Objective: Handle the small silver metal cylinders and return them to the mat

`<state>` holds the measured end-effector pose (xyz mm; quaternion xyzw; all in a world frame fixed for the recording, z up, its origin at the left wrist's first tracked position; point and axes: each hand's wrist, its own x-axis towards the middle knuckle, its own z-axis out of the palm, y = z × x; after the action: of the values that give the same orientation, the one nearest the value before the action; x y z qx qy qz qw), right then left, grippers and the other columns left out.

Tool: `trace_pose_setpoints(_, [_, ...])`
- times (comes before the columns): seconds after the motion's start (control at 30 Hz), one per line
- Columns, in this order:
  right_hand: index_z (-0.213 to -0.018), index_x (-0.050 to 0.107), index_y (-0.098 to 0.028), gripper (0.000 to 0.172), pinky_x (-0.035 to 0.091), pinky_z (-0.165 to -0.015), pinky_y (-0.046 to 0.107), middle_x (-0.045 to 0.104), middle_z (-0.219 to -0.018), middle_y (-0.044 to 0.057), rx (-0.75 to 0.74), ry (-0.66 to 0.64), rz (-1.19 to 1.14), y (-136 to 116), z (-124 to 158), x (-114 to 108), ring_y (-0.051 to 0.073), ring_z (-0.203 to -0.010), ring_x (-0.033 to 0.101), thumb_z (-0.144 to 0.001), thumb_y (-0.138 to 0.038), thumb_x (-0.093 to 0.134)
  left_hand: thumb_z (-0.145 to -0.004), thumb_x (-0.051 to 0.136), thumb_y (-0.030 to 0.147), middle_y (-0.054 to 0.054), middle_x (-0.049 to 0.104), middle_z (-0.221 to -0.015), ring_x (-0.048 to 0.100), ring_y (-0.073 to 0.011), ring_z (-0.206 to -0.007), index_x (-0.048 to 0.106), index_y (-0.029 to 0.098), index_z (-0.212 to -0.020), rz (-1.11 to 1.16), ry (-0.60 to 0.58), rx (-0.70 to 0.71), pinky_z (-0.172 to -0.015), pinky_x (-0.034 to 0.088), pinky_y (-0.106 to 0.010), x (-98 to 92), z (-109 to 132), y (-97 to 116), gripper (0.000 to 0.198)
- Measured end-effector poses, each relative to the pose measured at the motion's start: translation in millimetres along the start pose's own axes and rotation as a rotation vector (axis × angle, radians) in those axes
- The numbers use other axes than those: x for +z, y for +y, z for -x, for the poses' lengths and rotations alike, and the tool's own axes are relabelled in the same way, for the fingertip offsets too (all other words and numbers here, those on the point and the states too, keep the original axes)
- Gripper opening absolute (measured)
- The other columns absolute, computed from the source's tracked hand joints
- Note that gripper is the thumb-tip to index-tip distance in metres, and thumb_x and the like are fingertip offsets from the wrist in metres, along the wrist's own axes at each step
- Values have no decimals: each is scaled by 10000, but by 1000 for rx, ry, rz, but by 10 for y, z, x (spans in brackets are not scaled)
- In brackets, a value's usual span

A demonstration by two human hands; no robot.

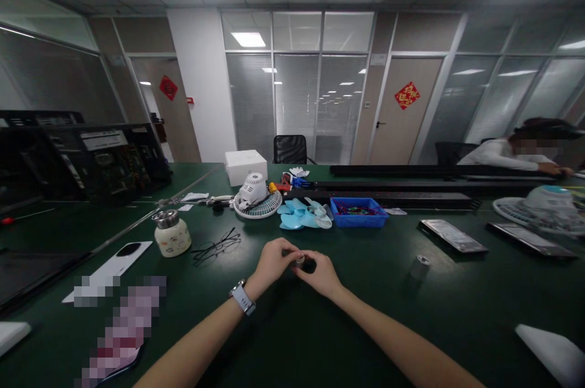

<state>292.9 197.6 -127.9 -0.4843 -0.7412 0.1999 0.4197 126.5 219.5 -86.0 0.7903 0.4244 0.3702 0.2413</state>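
Note:
My left hand (273, 259), with a watch on its wrist, and my right hand (321, 272) meet over the dark green table (320, 327). Both pinch one small part (302, 262), dark with a silvery end, between their fingertips; I cannot make out what it is. A small grey cylinder (419, 267) stands on the table to the right of my hands. Black-rimmed glasses (216, 246) lie to the left.
Behind my hands lie a white fan grille with motor (256, 198), a light-blue fan blade (303, 214), a blue parts tray (359, 212) and a white box (245, 165). A cream jar (171, 233) stands at left. Another person (516, 153) works at far right.

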Motion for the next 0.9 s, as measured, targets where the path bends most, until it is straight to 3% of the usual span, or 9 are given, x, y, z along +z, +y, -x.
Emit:
trace_pose_setpoints(0.1, [-984,683,-212,312,477,-809,351,701,-945,41,21,-3,22,0,6,-6,217,-876,628,-726,-386,679,-812,595,339,-37,713,-836,618,-188,-809,752,234,-813,-1,103,33,-721,439,-284,-15,-1,-33,189])
trace_pose_setpoints(0.23, [-1051,672,-220,406,468,-834,366,689,-1007,51,58,-12,43,-25,18,-33,228,-916,614,-717,-450,684,-803,603,413,-48,717,-859,610,-204,-803,755,237,-872,9,190,-55,-713,433,-301,-173,120,-287,243])
trace_pose_setpoints(0.4, [-1070,662,-221,414,457,-840,357,679,-1027,48,66,-37,42,-59,34,-67,219,-939,602,-737,-467,662,-761,636,431,-51,711,-781,586,-220,-797,775,256,-829,-129,64,-124,-761,408,-318,-313,338,-622,233])
trace_pose_setpoints(0.6, [-1030,665,-223,405,432,-855,364,684,-978,41,66,-56,167,-117,-4,-113,215,-932,597,-722,-485,659,-784,592,473,-55,725,-890,604,-223,-819,754,256,-964,-128,-56,-144,-717,407,-297,-280,383,-722,325])
trace_pose_setpoints(0.67, [-993,671,-227,399,403,-906,392,690,-940,30,63,-86,268,-86,-58,-248,218,-934,601,-696,-493,668,-816,545,486,-58,726,-913,614,-221,-822,730,238,-1037,-99,-52,-162,-720,413,-296,-292,386,-728,381])
trace_pose_setpoints(0.77, [-952,683,-237,377,347,-985,423,705,-913,15,118,-150,455,103,-154,-654,217,-931,619,-661,-478,683,-876,418,509,-53,711,-833,620,-215,-769,677,199,-1139,-56,15,-234,-687,419,-295,-313,399,-710,482])
trace_pose_setpoints(0.9, [-954,698,-257,394,439,-871,347,715,-974,26,429,-223,721,529,-207,-1438,234,-960,641,-605,-440,707,-896,328,517,-32,669,-761,608,-205,-691,664,184,-1106,-34,100,-293,-623,410,-289,-312,403,-660,517])
